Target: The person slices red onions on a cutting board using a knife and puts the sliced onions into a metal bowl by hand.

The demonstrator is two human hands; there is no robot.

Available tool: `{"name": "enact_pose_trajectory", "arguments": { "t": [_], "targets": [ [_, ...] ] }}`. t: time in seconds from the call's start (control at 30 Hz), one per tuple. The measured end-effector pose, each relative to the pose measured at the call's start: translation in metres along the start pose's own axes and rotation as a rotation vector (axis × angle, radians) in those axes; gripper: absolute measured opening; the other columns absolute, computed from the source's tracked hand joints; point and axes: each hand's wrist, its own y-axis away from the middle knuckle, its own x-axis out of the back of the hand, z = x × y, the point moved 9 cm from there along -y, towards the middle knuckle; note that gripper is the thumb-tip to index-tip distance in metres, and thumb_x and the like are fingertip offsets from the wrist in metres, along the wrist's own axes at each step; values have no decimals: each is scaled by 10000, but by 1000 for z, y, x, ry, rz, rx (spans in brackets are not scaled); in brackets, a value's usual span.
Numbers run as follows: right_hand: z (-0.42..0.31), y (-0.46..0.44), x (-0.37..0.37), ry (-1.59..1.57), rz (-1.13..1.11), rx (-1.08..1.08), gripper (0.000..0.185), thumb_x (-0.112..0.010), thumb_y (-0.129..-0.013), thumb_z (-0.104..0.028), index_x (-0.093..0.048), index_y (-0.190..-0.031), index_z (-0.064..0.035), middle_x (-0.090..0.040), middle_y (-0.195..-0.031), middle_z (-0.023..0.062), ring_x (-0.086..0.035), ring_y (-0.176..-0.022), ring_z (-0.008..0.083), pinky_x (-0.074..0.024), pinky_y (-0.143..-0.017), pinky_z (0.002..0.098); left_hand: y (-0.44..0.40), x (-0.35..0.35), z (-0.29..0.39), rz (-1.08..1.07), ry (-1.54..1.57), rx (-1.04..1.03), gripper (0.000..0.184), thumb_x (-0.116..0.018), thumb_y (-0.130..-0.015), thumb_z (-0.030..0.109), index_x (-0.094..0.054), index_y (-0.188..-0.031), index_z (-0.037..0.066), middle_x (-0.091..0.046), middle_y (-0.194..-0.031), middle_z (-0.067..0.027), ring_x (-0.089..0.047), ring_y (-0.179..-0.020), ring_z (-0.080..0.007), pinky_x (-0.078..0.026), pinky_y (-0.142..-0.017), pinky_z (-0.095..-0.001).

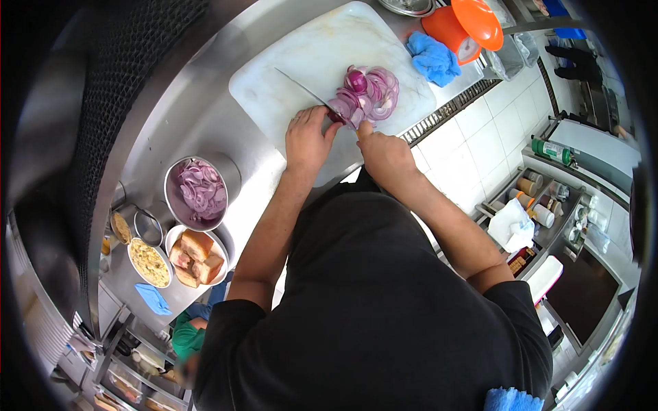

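Observation:
On a white cutting board (295, 51) lies a heap of sliced red onion (377, 92). My right hand (385, 156) is closed round the handle of a knife (301, 87), whose blade points up and left across the board. My left hand (308, 137) presses its fingers on a piece of red onion (335, 117) against the blade, at the lower left of the slices. The fingertips of my left hand are partly hidden by the knife.
Left on the steel counter are a metal pot (177, 218) of sliced onion, a bowl (224, 272) of bread-like pieces and a dish of yellowish food (149, 263). An orange scale (449, 31) and blue cloth (433, 59) sit upper right. Another person's green sleeve (186, 337) shows lower left.

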Motion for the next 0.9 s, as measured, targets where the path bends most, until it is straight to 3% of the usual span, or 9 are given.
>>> {"name": "enact_pose_trajectory", "arguments": {
  "t": [0.2,0.5,0.6,0.9],
  "targets": [
    [5,-21,-33,-158,-120,-65,254,-574,-1080,-236,-498,-1166,-9,-765,-826,167,-783,-760,348,-616,-651,444,-1,-2,-1,4,-15,-6,362,-897,-830,200,-711,-1103,53,-769,-1091,-112,-715,-1055,-340,-567,-912,-452],
    [5,-27,-3,-143,-68,4,270,-633,-1054,-253,-538,-1137,-14,-763,-793,154,-780,-718,329,-608,-618,443,-2,1,3,16,-26,-34,384,-900,-830,216,-715,-1123,51,-770,-1111,-118,-712,-1070,-341,-569,-924,-448],
    [3,-17,21,-189,-95,-7,329,-668,-1040,-265,-523,-1141,13,-750,-815,197,-768,-745,379,-599,-636,491,-2,1,4,3,-36,-27,372,-894,-839,228,-717,-1114,50,-770,-1114,-116,-711,-1077,-340,-568,-927,-451],
    [4,-5,19,-189,-123,-15,252,-627,-1050,-198,-535,-1138,20,-765,-852,205,-777,-789,378,-603,-683,489,-2,-2,0,-20,-29,-8,346,-882,-853,244,-721,-1096,59,-771,-1113,-114,-709,-1088,-338,-561,-941,-453]
  ]
}}
